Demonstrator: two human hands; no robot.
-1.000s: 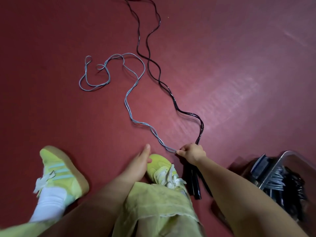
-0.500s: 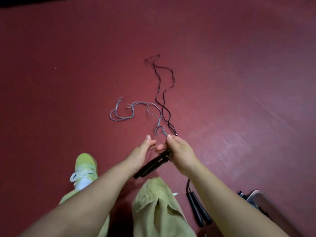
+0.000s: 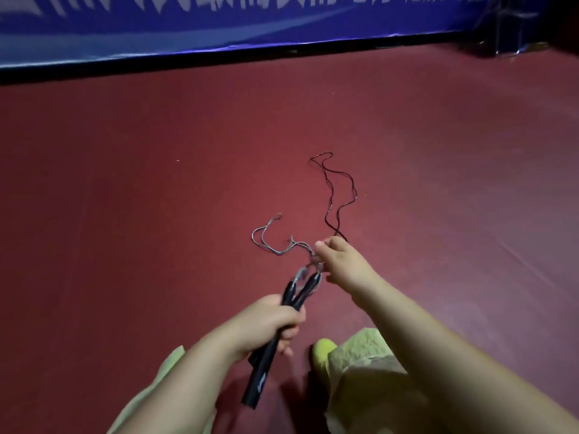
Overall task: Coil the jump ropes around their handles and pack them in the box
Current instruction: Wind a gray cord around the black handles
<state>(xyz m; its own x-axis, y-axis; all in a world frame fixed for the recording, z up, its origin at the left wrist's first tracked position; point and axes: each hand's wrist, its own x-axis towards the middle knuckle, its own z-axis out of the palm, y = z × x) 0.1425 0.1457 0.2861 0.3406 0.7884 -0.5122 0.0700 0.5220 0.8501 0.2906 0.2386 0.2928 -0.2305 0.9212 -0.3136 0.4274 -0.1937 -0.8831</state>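
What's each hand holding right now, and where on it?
Left hand grips the two black handles together around their middles. Right hand is at the grey rope just beyond the handle tips; its grip is hidden.

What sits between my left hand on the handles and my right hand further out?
In the head view, the upper ends of the black handles and short grey rope loops span from left hand to right hand.

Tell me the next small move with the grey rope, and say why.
Probably swing the right hand, which pinches the grey rope near its ends, around the black handles for a first turn. The left hand grips both handles together, and the rope lies slack and uncoiled on the floor.
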